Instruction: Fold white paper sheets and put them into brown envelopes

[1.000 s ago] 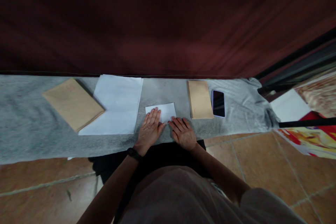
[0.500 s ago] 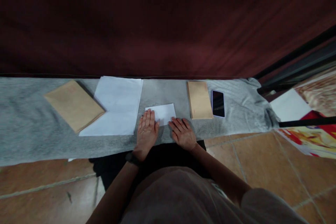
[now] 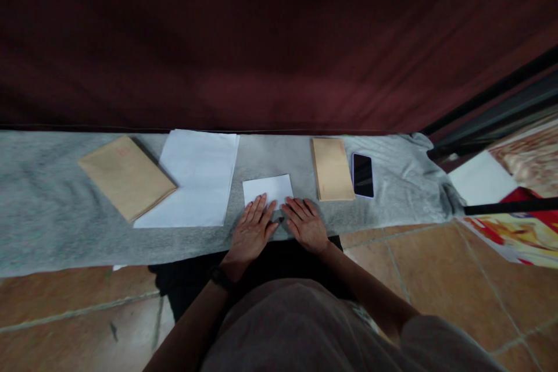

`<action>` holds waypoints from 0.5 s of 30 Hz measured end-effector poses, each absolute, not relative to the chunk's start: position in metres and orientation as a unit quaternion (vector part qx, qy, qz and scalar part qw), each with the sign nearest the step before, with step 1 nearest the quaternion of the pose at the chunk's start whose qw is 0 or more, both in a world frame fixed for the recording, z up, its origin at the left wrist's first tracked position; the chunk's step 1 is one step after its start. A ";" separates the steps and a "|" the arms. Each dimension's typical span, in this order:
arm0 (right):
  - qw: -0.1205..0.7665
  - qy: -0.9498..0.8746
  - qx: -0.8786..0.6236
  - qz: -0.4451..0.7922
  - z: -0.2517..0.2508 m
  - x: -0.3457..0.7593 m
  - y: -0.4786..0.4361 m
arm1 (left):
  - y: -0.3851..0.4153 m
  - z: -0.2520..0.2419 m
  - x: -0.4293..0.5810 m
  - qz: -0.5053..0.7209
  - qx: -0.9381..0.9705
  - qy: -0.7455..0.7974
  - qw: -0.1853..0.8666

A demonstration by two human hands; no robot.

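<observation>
White paper rectangle (image 3: 267, 187), smooth and straight-edged, lies flat on the soft, short-napped grey cloth (image 3: 279, 154) of the tabletop, just in front of the wearer. Left hand (image 3: 253, 235) rests palm down with fingers extended flat across the near edge of the paper, and right hand (image 3: 308, 229) lies flat at its near right corner, fingers straight and slightly spread, gripping nothing. Matte brown paper stack (image 3: 128, 179) overlaps large white sheets (image 3: 196, 180) at left; at right, narrower brown stack (image 3: 333, 168) sits beside a glossy, round-cornered phone (image 3: 362, 175).
</observation>
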State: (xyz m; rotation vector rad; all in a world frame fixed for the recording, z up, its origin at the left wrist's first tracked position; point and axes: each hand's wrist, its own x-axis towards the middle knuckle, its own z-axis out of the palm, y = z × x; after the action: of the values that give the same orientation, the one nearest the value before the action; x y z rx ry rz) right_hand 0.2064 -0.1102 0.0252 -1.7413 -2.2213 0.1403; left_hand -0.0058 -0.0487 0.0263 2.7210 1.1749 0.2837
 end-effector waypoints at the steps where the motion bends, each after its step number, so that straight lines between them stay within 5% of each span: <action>1: 0.166 -0.771 -0.613 0.057 0.027 0.206 -0.108 | -0.049 0.027 -0.006 0.093 0.912 0.392 0.081; 15: 0.148 -0.757 -0.633 0.066 0.025 0.192 -0.046 | -0.048 0.028 -0.006 0.097 0.917 0.381 0.066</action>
State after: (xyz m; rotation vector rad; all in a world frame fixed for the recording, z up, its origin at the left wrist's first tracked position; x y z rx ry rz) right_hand 0.1921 -0.0462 0.0252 -1.8202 -2.1782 0.1904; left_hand -0.0062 -0.0477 0.0283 2.7648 1.1494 0.2930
